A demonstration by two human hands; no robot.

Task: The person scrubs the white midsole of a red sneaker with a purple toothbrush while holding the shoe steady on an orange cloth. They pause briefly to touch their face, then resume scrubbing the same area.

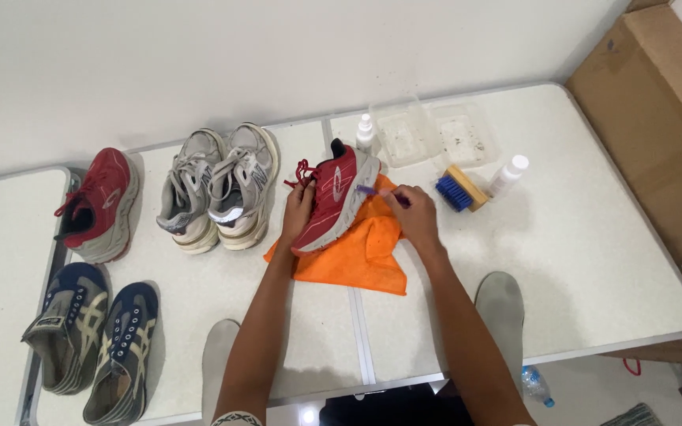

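Now — left hand grips red shoe at its laced side, tilted on orange cloth mid-table | right hand closed on purple brush, bristle end touching the sole edge | blue brush, two bottles, clear tray behind | grey pair left

The red shoe hid part of the orange cloth. The purple brush was too small to see well. The water bottle was half hidden under the desk.
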